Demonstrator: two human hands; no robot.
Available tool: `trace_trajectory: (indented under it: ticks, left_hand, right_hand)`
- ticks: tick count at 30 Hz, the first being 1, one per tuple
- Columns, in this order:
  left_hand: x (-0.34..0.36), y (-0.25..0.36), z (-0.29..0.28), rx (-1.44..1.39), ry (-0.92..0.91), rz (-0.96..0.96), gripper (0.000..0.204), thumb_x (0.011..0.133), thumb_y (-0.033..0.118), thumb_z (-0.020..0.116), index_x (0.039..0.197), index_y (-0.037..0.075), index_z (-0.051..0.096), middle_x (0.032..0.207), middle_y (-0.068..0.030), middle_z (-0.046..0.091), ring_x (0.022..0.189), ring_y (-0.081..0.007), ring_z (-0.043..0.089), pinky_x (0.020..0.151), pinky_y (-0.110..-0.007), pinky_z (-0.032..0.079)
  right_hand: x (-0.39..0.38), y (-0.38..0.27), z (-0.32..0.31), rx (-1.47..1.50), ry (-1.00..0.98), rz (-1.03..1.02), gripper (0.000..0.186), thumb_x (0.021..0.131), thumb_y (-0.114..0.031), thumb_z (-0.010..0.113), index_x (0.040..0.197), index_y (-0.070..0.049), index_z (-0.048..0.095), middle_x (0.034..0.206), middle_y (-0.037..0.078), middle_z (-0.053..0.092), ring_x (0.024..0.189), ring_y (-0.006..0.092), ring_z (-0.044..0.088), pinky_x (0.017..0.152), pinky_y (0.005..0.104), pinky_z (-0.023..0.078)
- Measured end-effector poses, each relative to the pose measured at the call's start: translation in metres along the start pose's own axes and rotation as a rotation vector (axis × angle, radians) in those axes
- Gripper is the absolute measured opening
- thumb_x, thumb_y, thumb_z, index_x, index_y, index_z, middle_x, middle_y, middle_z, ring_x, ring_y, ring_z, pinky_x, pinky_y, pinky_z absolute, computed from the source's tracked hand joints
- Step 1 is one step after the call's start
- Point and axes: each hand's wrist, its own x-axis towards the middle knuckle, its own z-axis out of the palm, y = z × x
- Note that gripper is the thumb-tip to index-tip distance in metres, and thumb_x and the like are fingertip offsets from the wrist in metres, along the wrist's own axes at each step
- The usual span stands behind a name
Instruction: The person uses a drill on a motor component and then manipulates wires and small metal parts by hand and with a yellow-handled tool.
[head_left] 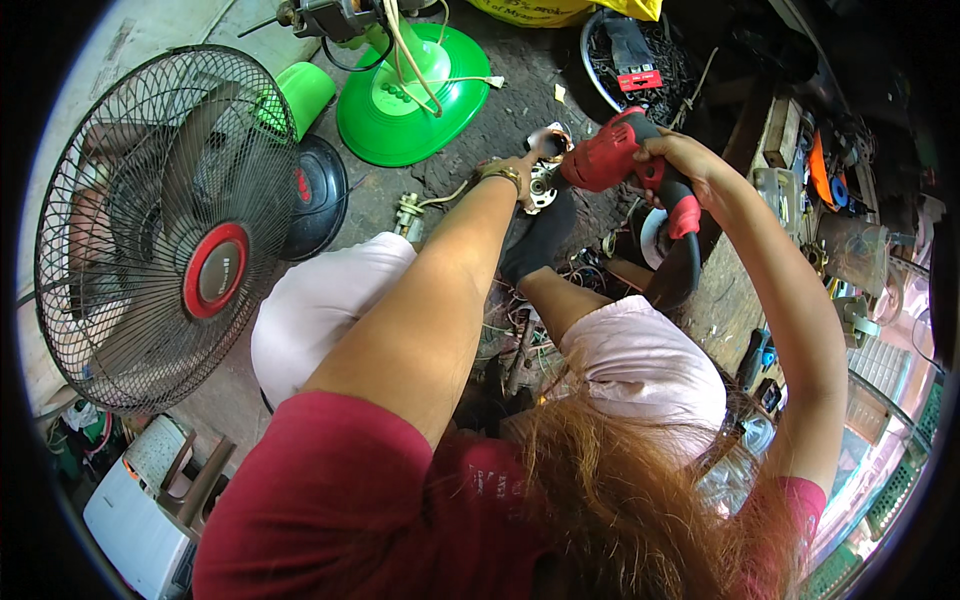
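Note:
My right hand [680, 157] is wrapped round the handle of a red and black power drill [604, 155], which lies level with its front end toward the left. A silvery metal part [543, 188], like a fan motor housing, sits at the drill's front end. My left hand [520, 170] is closed on this metal part and steadies it against the ground by my dark-socked foot [543, 235]. The drill's tip and the exact contact are hidden. From the drill's handle a thick black cord [683, 285] curves down.
A black fan with a wire cage [150, 250] stands at the left, near a green fan base [400, 130] with a loose cord. A basin [600, 75] of dark small parts is at the back. Wooden planks [725, 300] and tools line the right. Wires litter the ground between my legs.

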Motion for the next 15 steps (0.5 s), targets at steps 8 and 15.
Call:
trace_trajectory:
  ticks: [8,15]
  left_hand:
    - [0.004,0.004,0.003,0.018,0.024,-0.010,0.105,0.061,0.026,0.088,0.146,0.018,0.027,0.131,-0.0160,0.057,0.123,-0.0348,0.052,0.103,-0.047,0.041]
    - [0.005,0.002,0.006,0.018,0.033,-0.004,0.102,0.060,0.027,0.088,0.143,0.018,0.029,0.127,-0.0148,0.059,0.120,-0.0339,0.055,0.102,-0.046,0.041]
  right_hand:
    - [0.013,-0.003,0.011,-0.077,0.051,0.028,0.029,0.077,-0.013,0.062,0.104,-0.006,0.055,0.076,0.012,0.062,0.050,0.0192,0.057,0.043,0.0341,0.051]
    - [0.016,-0.008,-0.001,-0.016,0.010,0.058,0.039,0.077,-0.010,0.061,0.114,-0.009,0.048,0.078,0.015,0.063,0.049,0.0199,0.057,0.042,0.0343,0.051]
